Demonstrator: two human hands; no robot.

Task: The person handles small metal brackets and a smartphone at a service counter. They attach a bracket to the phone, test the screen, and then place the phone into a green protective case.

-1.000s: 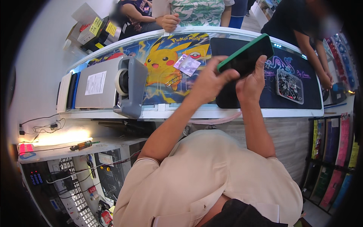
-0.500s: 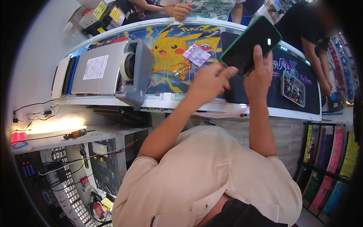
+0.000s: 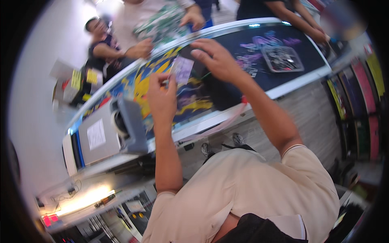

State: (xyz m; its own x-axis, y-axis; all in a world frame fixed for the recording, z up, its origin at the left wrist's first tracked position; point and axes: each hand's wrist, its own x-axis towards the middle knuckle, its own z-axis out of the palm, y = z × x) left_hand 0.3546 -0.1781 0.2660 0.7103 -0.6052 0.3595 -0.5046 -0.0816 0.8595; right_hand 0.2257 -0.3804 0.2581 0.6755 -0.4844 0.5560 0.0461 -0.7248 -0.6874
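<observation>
My left hand (image 3: 163, 97) pinches a purple banknote (image 3: 185, 71) between thumb and fingers, above the yellow-and-blue printed mat (image 3: 142, 85). Palm down and fingers spread, my right hand (image 3: 219, 60) hovers to the right of the note, holding nothing that I can see. Close to its wrist is a thin green edge against a dark shape; the phone seems to lie there, mostly hidden and blurred. A black mat (image 3: 225, 95) covers the right half of the counter under that arm.
A clear plastic tray of small metal parts (image 3: 283, 60) sits on the black mat. Left are a grey tape dispenser (image 3: 135, 129) and a flat silver case with a paper label (image 3: 97, 135). People stand across the counter, one with a hand (image 3: 139, 49) near its edge.
The green-edged phone has left my right hand, which is now spread and further forward. My left hand has picked the banknote up off the mat. My view has tilted and shifted.
</observation>
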